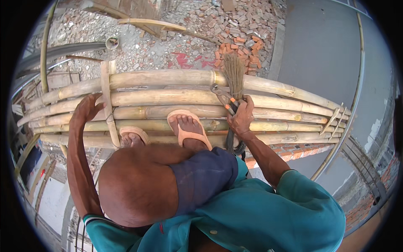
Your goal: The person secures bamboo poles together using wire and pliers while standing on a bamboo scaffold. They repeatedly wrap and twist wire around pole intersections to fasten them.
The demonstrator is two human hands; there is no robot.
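Note:
I squat on a platform of several bamboo poles (172, 97) laid side by side. My right hand (241, 115) is closed round the orange and black handles of metal pincers (222, 97), whose jaws tilt up to the left. Just behind that hand, a bundle of thin tie wire (234, 69) lies across the poles, and its dark looped end (236, 147) shows below my wrist. My left hand (87, 110) rests on the poles at the left, fingers apart. Beside it a split bamboo strip (107, 101) crosses the poles; its lashing is barely visible.
Below lie rubble and loose bricks (247, 52), with a small bucket (112, 43) at the far left. To the right are a grey slab (319, 54) and an upright pole (360, 80). Short tied sticks (336, 119) cross the poles' right end. My sandalled feet (191, 130) stand on the bamboo.

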